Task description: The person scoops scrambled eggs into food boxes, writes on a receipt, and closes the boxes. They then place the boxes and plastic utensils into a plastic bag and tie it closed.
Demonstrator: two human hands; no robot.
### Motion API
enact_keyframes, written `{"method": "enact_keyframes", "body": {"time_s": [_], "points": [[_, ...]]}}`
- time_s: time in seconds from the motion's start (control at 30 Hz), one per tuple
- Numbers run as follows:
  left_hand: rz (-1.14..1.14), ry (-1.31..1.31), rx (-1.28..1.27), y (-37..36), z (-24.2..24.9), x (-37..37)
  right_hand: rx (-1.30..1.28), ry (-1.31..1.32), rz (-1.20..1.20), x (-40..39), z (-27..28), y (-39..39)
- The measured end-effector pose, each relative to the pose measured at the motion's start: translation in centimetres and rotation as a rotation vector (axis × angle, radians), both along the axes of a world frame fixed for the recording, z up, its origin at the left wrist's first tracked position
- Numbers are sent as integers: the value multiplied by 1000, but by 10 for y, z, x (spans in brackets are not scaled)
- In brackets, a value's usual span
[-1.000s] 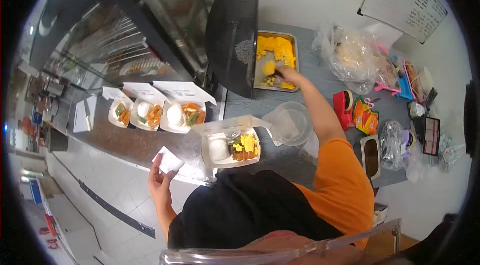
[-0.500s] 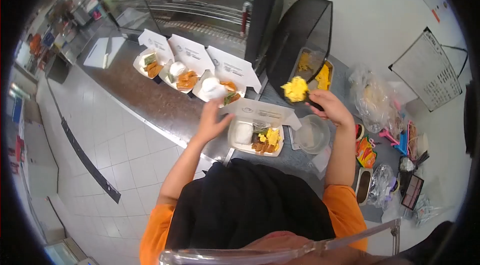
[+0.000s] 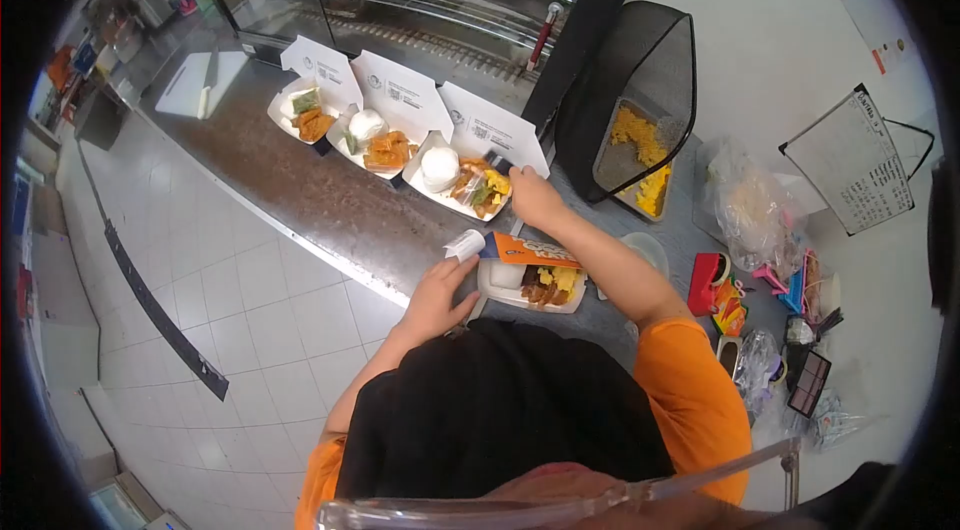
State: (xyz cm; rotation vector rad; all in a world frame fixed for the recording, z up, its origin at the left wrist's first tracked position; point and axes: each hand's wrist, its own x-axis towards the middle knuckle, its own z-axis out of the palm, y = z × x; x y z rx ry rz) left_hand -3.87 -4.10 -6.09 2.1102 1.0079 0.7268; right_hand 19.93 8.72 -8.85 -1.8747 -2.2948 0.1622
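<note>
Nearest: meal box (image 3: 530, 282) right in front of the body, lid w/ orange print half down over rice, yellow egg & brown pieces. L hand (image 3: 437, 292) sits at its left edge, fingers curled round a small white paper slip (image 3: 465, 244), pinched upright just beside the lid corner.

R hand (image 3: 535, 202) reaches past that box to the next one, the 3rd open box (image 3: 462, 180) on the counter (image 3: 330, 210): white rice ball, orange & green veg, bit of yellow egg at the near corner. Hand looks closed round a utensil, but what's in it can't be told; the fingers hide it.

To do this well, imo: tip the egg into the free corner by the veg, low & slow so nothing drops on the counter or the lid flap. Keep wrist clear of the near box's lid. Keep the slip away from the food.

Further on: 2 more open boxes (image 3: 345, 130) in a row, lids up. Far right, egg tray (image 3: 640, 165) under a black mesh cover (image 3: 640, 90).
</note>
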Motion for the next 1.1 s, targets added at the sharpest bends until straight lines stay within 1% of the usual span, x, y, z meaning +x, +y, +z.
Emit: {"method": "enact_keyframes", "body": {"time_s": [0.03, 0.07, 0.1, 0.13, 0.17, 0.2, 0.23, 0.3, 0.37, 0.43, 0.47, 0.53, 0.57, 0.6, 0.63, 0.67, 0.73, 0.77, 0.83, 0.87, 0.93, 0.97, 1.03, 1.07, 1.1], "points": [[27, 9, -4, 0, 3, -4, -19, 141, -40, 4, -1, 3], [51, 18, -8, 1, 3, -7, -19, 143, -47, 11, -1, 6], [41, 20, -7, 1, 2, -10, -167, 400, -103, 20, 3, 7], [91, -22, 9, 0, 1, -13, -311, 660, -159, 31, 9, 6], [138, -64, 27, 0, 0, -17, -302, 667, -173, 45, 16, -1], [167, -74, 5, 0, 0, -22, -621, 1174, -227, 63, 26, -11], [144, -73, 12, -2, 0, -27, -936, 1685, -263, 79, 38, -24], [305, -86, 9, -4, -1, -37, -755, 1762, -474, 89, 95, -72], [357, -43, 46, -4, -3, -47, -904, 1779, -260, 153, 111, -109], [404, -54, 62, 0, -13, -57, -665, 1589, -555, 202, 127, -133], [378, -52, 67, 3, -18, -59, -642, 1604, -569, 218, 124, -127], [553, -83, -91, 7, -30, -61, -484, 1103, -636, 267, 100, -93], [545, -112, -88, 14, -38, -60, -320, 747, -429, 294, 66, -63], [540, -97, -75, 19, -28, -49, -159, 595, -633, 299, 34, -25], [539, -85, -60, 27, -12, -36, 381, 276, -446, 312, -17, 5], [519, -96, -40, 33, -2, -25, 185, 147, -712, 286, 7, 25], [493, -77, -9, 39, 13, -9, 381, -116, -541, 287, -11, 56], [479, -72, 24, 45, 18, 0, 383, -104, -557, 284, -16, 67], [454, -39, 59, 46, 20, 4, 236, -129, -532, 278, -21, 91], [450, -10, 51, 45, 21, 4, 240, -116, -542, 275, -25, 100], [473, 3, 20, 41, 16, 5, -18, -333, -397, 267, -42, 108], [467, 15, 22, 40, 13, 3, -23, -322, -403, 264, -52, 112], [514, 15, -101, 38, 7, 4, 37, -432, -507, 258, -63, 110], [505, 26, -106, 38, 5, 6, 2, -514, -456, 257, -69, 104], [500, 38, -110, 39, 4, 8, -9, -506, -465, 256, -79, 102]]}}
